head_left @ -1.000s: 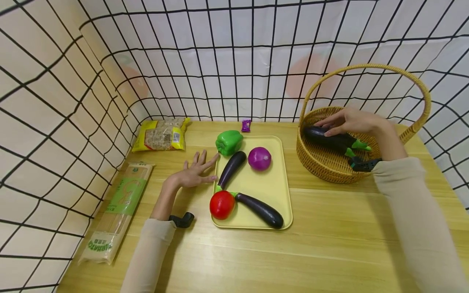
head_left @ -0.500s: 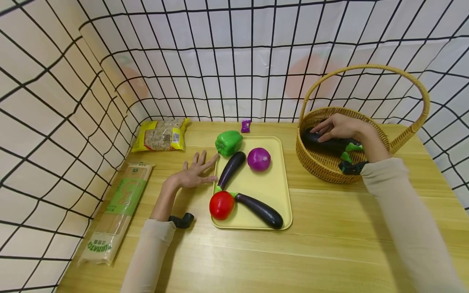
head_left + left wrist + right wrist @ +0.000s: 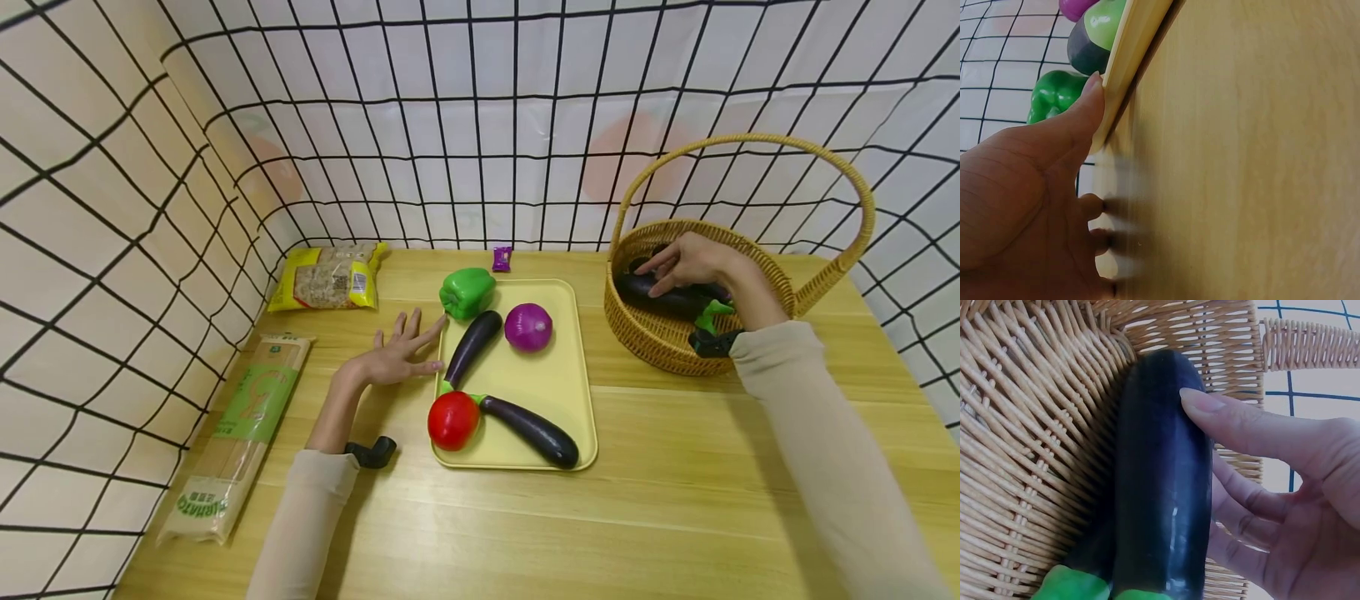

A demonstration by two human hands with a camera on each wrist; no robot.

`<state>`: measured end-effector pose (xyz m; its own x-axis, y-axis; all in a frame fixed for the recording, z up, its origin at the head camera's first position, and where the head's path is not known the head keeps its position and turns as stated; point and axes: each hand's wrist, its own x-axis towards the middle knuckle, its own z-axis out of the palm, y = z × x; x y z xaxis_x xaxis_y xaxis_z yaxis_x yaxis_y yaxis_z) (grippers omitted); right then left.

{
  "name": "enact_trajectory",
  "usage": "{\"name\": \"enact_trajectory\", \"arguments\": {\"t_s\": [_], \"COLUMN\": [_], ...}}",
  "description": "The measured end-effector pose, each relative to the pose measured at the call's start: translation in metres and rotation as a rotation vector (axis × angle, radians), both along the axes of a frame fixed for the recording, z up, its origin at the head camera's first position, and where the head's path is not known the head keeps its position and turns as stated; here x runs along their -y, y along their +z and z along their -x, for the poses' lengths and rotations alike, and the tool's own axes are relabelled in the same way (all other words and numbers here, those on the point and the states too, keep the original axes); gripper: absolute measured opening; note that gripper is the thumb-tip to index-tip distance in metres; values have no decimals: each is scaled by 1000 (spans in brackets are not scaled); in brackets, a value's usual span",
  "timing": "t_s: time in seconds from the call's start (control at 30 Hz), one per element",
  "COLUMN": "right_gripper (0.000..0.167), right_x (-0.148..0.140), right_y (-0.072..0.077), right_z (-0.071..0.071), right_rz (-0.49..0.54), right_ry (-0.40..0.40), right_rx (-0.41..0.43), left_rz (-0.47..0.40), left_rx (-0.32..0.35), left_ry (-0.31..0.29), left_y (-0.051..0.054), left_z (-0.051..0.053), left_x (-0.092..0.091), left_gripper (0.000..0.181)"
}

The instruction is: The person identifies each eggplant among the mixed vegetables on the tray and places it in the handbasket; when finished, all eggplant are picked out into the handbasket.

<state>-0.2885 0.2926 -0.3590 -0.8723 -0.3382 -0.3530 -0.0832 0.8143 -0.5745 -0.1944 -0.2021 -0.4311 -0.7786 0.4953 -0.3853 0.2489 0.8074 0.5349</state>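
Note:
My right hand (image 3: 697, 260) reaches into the wicker basket (image 3: 633, 333) at the back right. Its thumb and fingers pinch a dark eggplant (image 3: 1160, 475) lying along the basket's inside; in the right wrist view the thumb tip is on its blunt end and the other fingers are partly hidden behind it. Another eggplant (image 3: 1091, 553) with a green cap lies beside it, mostly hidden. My left hand (image 3: 393, 357) rests with spread fingers at the left edge of the yellow tray (image 3: 540, 379), its thumb touching the rim.
The tray bears an onion (image 3: 528, 327), two eggplants and a tomato (image 3: 453, 421). A green bell pepper (image 3: 467, 292) sits at its back left corner. A yellow bag (image 3: 326, 277), a noodle pack (image 3: 243, 429) and a purple wrapper (image 3: 502, 258) lie around. Wire mesh bounds the table.
My right hand has moved left and slightly down in the basket with the eggplant, which now sits lower beside the other. The left hand has stayed in place.

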Motion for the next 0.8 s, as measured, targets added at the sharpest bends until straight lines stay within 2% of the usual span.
{"name": "enact_trajectory", "arguments": {"t_s": [0.3,0.67,0.8], "right_gripper": [47,46,47], "right_x": [2,1,2], "right_y": [0,-1,6], "right_z": [4,5,-1], "right_rz": [32,29,2], "right_ry": [-34,-22,26], "right_rx": [33,40,28], "left_rz": [1,1,2], "left_rx": [-1,-1,1], "left_ry": [-1,-2,-3], "left_y": [-1,-1,-1], "left_z": [1,2,2], "left_x": [0,2,1], "left_gripper": [81,82,81]}}
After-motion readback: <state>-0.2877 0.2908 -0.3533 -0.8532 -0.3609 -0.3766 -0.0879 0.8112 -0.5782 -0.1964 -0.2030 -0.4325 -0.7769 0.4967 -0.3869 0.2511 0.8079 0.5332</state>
